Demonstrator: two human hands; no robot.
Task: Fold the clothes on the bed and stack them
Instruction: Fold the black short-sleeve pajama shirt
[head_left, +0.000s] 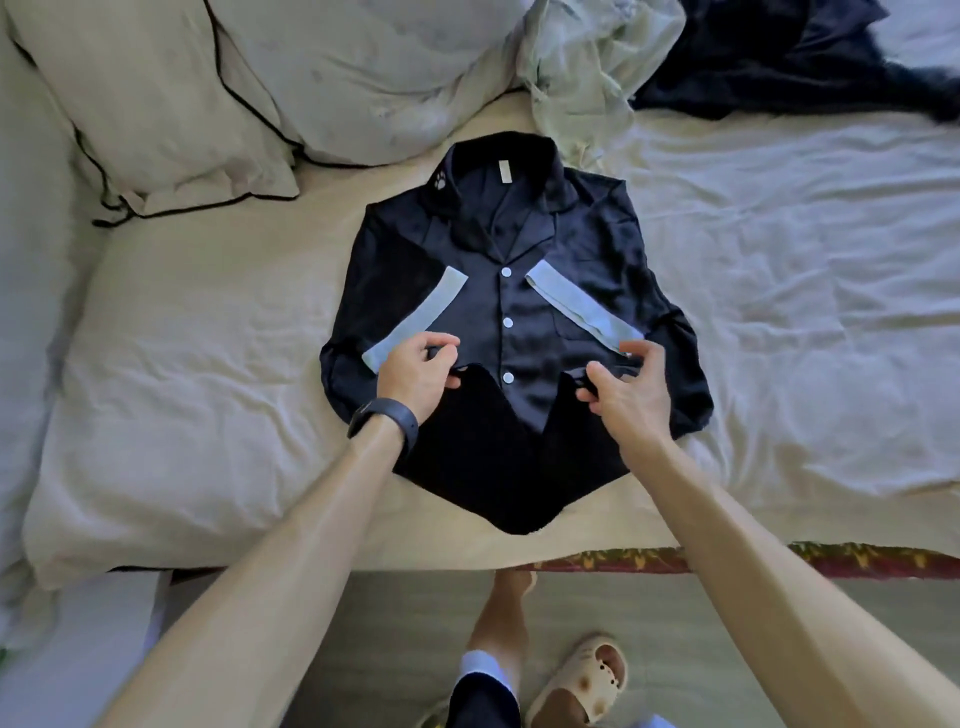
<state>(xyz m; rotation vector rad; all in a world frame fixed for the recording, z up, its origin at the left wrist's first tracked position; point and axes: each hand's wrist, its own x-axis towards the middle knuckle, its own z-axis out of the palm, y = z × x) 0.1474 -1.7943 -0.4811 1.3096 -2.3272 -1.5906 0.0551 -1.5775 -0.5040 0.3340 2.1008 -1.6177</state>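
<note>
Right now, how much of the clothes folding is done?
Done: the black shirt lies buttoned, both sleeves folded across its front. In hand: the left grip and right grip pinch its bottom hem, turned up over the front. Left: finishing this fold, then the crumpled pale green cloth and dark garment at the far side. No stack shows yet.

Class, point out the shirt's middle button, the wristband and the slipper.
middle button (508, 322), head view, white face.
wristband (387, 418), head view, dark band face.
slipper (576, 686), head view, cream upper.
</note>
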